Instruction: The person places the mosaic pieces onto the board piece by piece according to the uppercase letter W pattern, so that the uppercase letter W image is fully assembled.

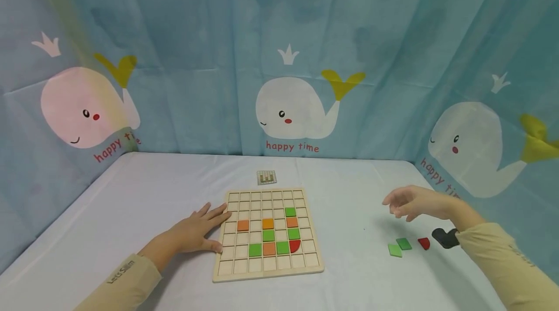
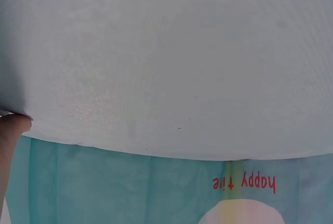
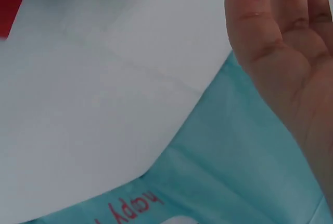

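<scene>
A wooden grid board (image 1: 227, 267) lies on the table, with several green and orange square tiles and a red quarter-round tile (image 1: 295, 246) in its cells. Spread along the board's left edge, my left hand (image 1: 192, 231) touches it with fingertips and thumb. My right hand (image 1: 417, 203) hovers over the right side of the table, fingers loosely bent, and nothing shows in it. Below it lie a light green tile (image 1: 395, 250), a darker green tile (image 1: 403, 243) and a red piece (image 1: 424, 243). The right wrist view shows the palm and fingers (image 3: 255, 21) with no piece held.
Beyond the board lies a small patterned card (image 1: 266, 177). A black item (image 1: 444, 238) sits partly hidden behind the right forearm. The white-covered table (image 1: 144, 180) meets a blue curtain (image 1: 196, 107) with printed whales at the back and sides.
</scene>
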Demonstrator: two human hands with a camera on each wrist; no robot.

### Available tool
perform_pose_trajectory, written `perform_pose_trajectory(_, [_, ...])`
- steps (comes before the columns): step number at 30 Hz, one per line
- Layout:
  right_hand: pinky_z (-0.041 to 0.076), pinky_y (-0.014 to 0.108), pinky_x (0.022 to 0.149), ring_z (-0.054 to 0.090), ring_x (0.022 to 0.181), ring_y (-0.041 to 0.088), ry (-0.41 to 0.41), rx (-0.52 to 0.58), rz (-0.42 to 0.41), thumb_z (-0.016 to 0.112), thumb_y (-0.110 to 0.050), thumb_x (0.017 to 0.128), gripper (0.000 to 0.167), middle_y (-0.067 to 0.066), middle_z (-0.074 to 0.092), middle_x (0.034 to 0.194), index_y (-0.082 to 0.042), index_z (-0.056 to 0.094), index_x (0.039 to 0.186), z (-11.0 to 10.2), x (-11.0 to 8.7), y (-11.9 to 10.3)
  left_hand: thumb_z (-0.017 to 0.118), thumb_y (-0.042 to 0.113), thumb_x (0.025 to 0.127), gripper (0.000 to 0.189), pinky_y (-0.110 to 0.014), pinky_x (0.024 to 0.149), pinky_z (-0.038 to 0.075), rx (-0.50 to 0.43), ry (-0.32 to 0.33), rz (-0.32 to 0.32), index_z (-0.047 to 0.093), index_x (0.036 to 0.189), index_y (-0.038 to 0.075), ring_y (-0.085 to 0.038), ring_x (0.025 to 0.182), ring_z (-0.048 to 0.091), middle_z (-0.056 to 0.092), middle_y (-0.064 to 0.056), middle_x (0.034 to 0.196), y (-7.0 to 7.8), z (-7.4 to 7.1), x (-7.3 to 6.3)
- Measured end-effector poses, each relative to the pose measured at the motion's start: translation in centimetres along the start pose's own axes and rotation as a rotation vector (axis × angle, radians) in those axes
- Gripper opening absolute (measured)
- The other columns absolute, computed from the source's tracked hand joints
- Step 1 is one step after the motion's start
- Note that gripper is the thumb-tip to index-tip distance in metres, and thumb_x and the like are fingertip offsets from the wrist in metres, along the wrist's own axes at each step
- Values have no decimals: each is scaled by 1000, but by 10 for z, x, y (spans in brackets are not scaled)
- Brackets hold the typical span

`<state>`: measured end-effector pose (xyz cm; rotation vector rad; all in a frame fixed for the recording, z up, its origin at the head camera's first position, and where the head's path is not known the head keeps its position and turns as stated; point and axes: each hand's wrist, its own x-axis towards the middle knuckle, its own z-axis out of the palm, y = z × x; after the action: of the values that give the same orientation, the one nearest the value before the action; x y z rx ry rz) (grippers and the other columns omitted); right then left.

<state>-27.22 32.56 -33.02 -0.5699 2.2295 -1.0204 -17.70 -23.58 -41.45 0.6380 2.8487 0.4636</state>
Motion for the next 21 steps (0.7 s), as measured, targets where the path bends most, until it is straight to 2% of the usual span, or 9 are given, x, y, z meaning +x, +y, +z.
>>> perform_pose_trajectory(7, [48,45,80,56,95,23,-49,-18,9,62,-13,90,41,18,58,105,8,54,124,-13,-8,18,63,67,76,97,-70,105,22,10,2,0,38,150,10,-53,140,16,25,-14,158,1,0,0])
perform_pose_trajectory(14, [48,42,77,56,90,24,-22,-38,90,64,-10,89,35,10,59,96,5,57,120,-15,-13,29,64,66,76,96,-70,105,22,0,3,-4,39,150,9,-53,140,15,26,-15,158,3,-1,-1])
perform_pose_trajectory(21, [44,40,73,55,84,22,-67,-12,110,63,-8,90,29,4,56,85,7,57,114,-16,-16,43,63,67,76,96,-70,105,22,12,1,-7,38,150,9,-52,140,15,25,-14,158,2,0,0])
